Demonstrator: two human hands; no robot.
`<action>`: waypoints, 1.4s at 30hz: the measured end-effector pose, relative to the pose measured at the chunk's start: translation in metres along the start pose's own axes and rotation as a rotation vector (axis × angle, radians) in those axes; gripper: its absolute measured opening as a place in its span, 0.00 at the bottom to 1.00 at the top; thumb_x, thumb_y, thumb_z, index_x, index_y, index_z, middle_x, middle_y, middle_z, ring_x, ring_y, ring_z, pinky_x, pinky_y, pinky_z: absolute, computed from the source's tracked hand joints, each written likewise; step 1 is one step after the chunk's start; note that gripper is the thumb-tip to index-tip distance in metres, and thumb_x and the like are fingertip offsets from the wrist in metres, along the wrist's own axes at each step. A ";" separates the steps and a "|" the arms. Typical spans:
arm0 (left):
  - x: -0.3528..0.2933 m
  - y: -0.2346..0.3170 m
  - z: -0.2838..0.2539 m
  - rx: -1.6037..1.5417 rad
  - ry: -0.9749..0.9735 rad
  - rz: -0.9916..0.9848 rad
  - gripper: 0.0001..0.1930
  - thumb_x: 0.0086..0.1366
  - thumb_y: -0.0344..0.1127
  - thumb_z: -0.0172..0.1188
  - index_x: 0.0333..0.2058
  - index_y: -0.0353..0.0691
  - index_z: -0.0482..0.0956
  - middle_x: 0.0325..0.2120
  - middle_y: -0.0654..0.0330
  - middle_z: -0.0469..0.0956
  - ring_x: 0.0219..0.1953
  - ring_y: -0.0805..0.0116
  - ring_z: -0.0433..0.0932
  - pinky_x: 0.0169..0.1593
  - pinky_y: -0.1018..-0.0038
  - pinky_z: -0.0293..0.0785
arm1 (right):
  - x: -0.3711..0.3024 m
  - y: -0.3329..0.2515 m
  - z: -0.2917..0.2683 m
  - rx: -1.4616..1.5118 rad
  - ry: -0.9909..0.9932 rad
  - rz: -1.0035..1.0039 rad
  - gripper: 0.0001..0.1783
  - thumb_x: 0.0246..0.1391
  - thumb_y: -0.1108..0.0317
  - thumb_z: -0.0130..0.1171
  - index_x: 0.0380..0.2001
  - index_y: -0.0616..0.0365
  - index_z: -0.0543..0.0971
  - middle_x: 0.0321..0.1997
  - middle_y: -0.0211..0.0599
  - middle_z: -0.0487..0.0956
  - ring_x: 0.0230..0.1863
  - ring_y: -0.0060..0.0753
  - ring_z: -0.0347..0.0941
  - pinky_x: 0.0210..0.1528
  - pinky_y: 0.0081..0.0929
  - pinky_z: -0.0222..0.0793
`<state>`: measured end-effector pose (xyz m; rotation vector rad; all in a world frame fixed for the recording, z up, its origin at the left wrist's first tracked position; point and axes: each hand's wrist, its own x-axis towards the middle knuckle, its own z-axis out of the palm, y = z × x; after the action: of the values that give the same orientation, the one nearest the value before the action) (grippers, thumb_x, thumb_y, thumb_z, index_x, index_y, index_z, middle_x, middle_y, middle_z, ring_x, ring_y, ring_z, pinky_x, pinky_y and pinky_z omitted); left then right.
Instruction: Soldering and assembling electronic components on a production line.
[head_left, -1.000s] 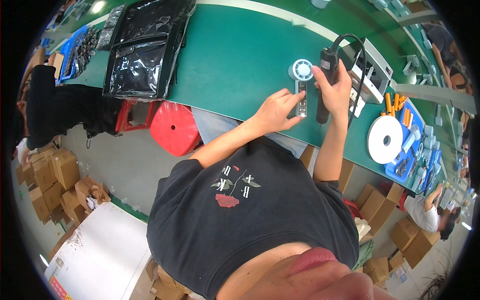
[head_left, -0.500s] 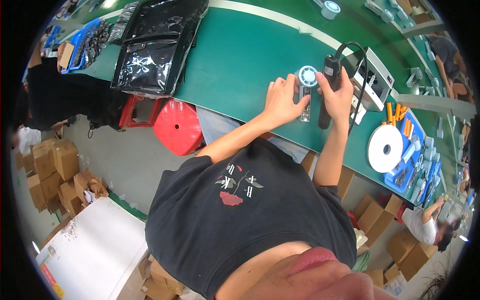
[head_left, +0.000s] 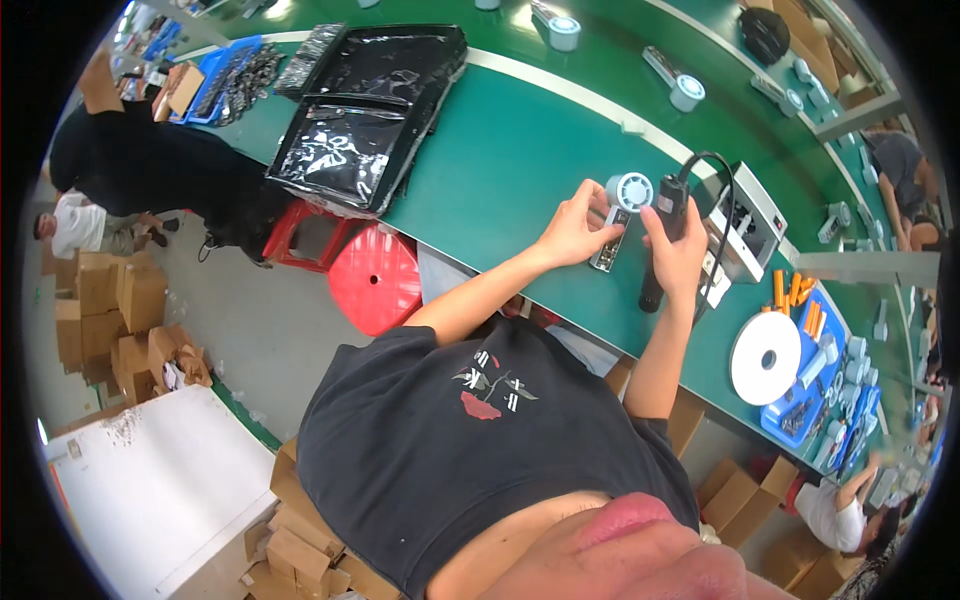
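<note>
A small light-blue handheld fan (head_left: 630, 191) lies at the bench's near edge, its round head toward the far side. Its handle is open and shows parts inside. My left hand (head_left: 574, 232) is closed on the fan's side, fingers behind it and thumb over the open handle. Just right of it, my right hand (head_left: 677, 250) wraps round a black corded electric screwdriver (head_left: 651, 285), which hangs tip down beside the handle. The right thumb reaches toward the fan's head; whether it touches cannot be made out.
Right of the screwdriver stands a grey boxy device (head_left: 752, 225). Beyond it are orange cylinders (head_left: 792, 289), a white reel (head_left: 766, 358) and a blue tray (head_left: 797, 418) of parts. A black plastic-wrapped stack (head_left: 350, 150) sits left, above a red stool (head_left: 375, 283). More fans (head_left: 687, 92) lie on the far belt.
The whole view has shifted, so the bench sits lower and further right. The fan's handle has tilted, its lower end now toward the left. Both hands keep their holds.
</note>
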<state>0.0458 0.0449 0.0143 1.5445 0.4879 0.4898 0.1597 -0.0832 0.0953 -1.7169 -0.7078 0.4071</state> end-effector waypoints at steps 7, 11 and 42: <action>0.023 -0.020 -0.032 -0.283 -0.131 -0.048 0.22 0.60 0.27 0.69 0.45 0.41 0.63 0.41 0.52 0.78 0.38 0.68 0.82 0.39 0.73 0.79 | 0.000 0.012 0.003 0.090 -0.027 -0.013 0.16 0.59 0.66 0.67 0.48 0.58 0.76 0.32 0.24 0.76 0.27 0.14 0.70 0.24 0.14 0.66; 0.018 -0.028 -0.033 -0.302 -0.191 0.000 0.23 0.59 0.26 0.70 0.46 0.40 0.64 0.39 0.53 0.79 0.37 0.71 0.82 0.38 0.74 0.80 | -0.002 0.017 0.002 0.066 0.000 -0.012 0.20 0.59 0.64 0.68 0.50 0.60 0.75 0.34 0.25 0.77 0.27 0.16 0.69 0.26 0.16 0.68; 0.017 -0.014 -0.032 -0.311 -0.182 -0.011 0.17 0.60 0.25 0.69 0.41 0.35 0.68 0.37 0.58 0.78 0.38 0.73 0.82 0.41 0.78 0.80 | -0.003 -0.003 -0.001 -0.039 0.006 -0.022 0.18 0.56 0.64 0.70 0.45 0.61 0.77 0.31 0.28 0.78 0.26 0.17 0.73 0.27 0.17 0.69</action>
<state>0.0409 0.0816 0.0012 1.2717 0.2645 0.3919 0.1573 -0.0853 0.0983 -1.7449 -0.7340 0.3747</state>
